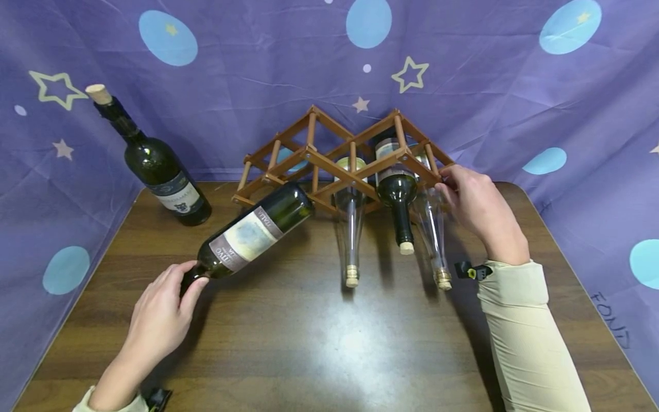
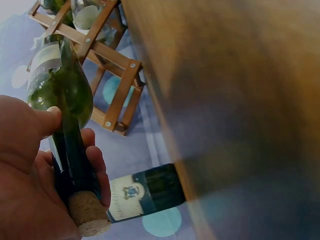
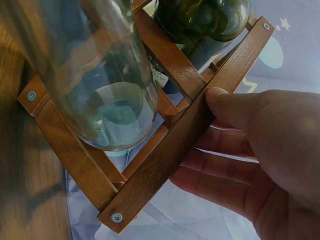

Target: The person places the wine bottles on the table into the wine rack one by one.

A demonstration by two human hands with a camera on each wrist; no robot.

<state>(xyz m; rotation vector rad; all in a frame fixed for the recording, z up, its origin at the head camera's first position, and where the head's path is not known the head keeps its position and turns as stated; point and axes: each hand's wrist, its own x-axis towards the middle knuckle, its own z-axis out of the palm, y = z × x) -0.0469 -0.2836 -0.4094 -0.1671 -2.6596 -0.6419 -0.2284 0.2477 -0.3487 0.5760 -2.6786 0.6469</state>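
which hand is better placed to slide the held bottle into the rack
Left, I'd judge: the left hand already grips the bottle by its neck, with the base toward the rack. The right hand holds the rack's right end, so it seems better suited to steadying.

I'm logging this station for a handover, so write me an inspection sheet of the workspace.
Surface: wooden table, brown, reflecting light near the middle.
Job's things: wooden rack holding a dark bottle between two clear bottles, all corked, necks toward the person; held bottle, labelled and corked, base toward the rack; standing bottle, corked, left of the rack.
Clutter: nothing seen.
Grips: left hand round the held bottle's neck; right hand pinching the rack's right end.
Cables: nothing seen.
Surroundings: purple cloth with stars and blue spots, behind and at both sides.
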